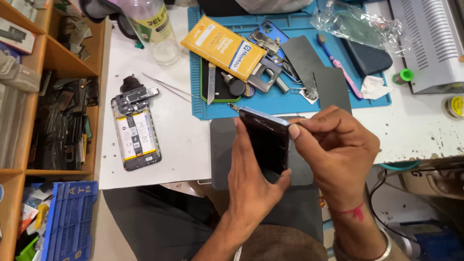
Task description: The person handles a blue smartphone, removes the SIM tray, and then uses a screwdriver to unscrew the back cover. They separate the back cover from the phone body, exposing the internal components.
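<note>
The left hand [253, 176] gripped a dark smartphone [265, 140], held upright above a grey mat [223, 145]. The right hand [338, 150] pinched its top corner; an opened phone [137, 135] lay well apart.

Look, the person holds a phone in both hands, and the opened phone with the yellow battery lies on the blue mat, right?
Not quite. The opened phone with the yellow battery lies on the white sheet, left of the blue mat. The head view shows it. Both hands, left hand and right hand, do hold a phone.

Bright even daylight, soft shadows, sharp focus, slight edge distortion.
</note>
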